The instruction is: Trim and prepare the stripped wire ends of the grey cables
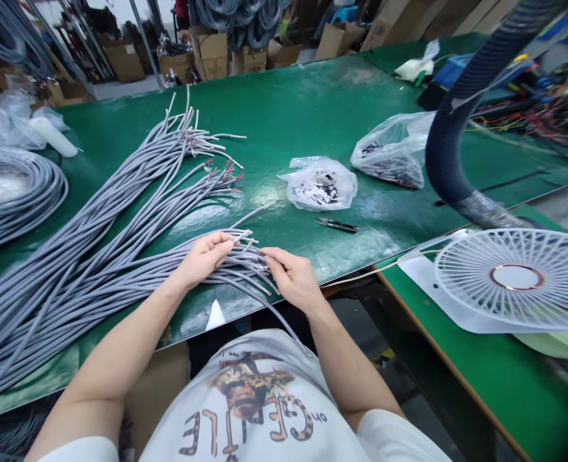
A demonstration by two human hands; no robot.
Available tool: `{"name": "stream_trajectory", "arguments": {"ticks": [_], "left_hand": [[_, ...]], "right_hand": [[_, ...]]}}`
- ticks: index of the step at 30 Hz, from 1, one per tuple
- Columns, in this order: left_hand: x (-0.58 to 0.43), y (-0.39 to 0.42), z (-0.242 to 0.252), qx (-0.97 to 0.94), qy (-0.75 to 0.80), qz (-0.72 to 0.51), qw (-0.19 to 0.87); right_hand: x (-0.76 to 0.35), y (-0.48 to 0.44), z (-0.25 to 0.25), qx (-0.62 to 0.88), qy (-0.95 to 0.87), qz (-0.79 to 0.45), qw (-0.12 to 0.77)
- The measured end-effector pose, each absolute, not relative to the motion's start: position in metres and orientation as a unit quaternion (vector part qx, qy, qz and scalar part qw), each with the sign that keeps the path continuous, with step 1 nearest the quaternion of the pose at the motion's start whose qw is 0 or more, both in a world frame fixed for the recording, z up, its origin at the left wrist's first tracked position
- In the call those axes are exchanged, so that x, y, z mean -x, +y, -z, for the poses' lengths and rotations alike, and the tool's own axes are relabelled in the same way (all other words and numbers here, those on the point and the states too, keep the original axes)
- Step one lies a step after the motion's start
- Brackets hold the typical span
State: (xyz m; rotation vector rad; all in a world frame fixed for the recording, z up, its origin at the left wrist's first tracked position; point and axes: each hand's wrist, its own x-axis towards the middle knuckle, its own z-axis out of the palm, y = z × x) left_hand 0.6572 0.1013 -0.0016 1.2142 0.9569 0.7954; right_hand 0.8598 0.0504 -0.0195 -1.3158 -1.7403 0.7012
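Grey cables [95, 224] with stripped, coloured wire ends [221, 179]

Grey cables [120, 212] on a green workbench [307, 102].

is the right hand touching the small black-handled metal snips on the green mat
Apart: the head view shows green mat between the right hand and the snips.

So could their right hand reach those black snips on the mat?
Probably yes: only bare green mat separates the right hand from the snips, though it must first leave the grey cables.
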Motion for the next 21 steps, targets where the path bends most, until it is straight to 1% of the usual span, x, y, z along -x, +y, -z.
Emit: {"name": "stream_trajectory", "arguments": {"ticks": [11,15,21], "left_hand": [[-0.657,0.102,0.003,-0.547,0.417,-0.338,0.642],[-0.657,0.101,0.003,-0.557,0.413,-0.341,0.634],[-0.661,0.099,0.001,-0.605,0.412,-0.309,0.607]], "right_hand": [[-0.855,0.055,0.026,0.52,-0.692,-0.28,0.415],[-0.853,0.054,0.026,0.515,-0.678,-0.301,0.429],[-0.845,0.061,0.028,0.494,-0.659,-0.351,0.445]]}}
